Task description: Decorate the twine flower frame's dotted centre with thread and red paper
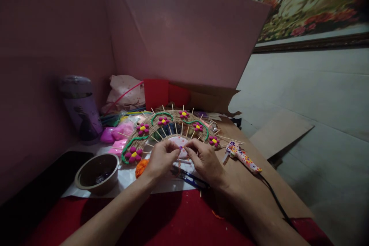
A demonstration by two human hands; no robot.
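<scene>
My left hand and my right hand meet in the middle, fingertips pinched together around a small purple bead-like piece. Just beyond them stands an arched twine weaving on thin wooden sticks. Magenta flowers with yellow centres and curling green strips decorate its face. Beneath my hands lies a dark blue tool, partly hidden, whose kind I cannot make out. An orange ball, perhaps yarn, rests beside my left hand.
A bowl with something dark inside and a purple tumbler stand at left. Pink packets lie behind the bowl. On the right, a flower-patterned glue gun trails a black cord. Tall pink panels enclose the back.
</scene>
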